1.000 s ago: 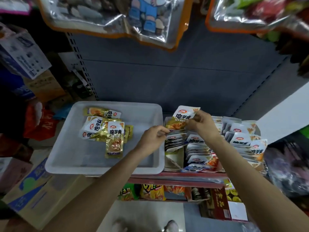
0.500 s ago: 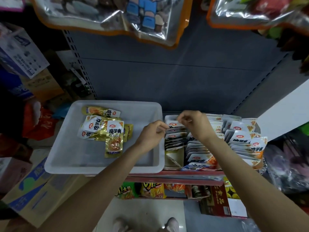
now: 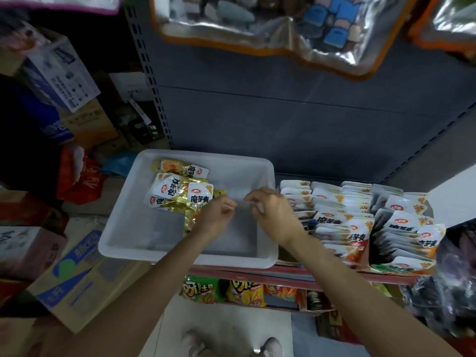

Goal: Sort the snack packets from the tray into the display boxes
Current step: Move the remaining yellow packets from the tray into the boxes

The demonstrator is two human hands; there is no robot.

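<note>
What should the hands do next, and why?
Probably the left hand should pick one gold packet off the pile just beside it. Neither hand seems to hold a packet, both hover over the white tray, and several packets still lie there, outside the display boxes.

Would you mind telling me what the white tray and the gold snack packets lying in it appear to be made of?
The white tray looks like moulded plastic with a matte, slightly translucent finish: rounded corners, a soft rolled rim, and no seams. The gold snack packets seem to be metallised foil film, glossy, with crinkled surfaces that catch the light and flat sealed edges; their white printed panels look smoother. Neither can be confirmed by sight alone.
</note>
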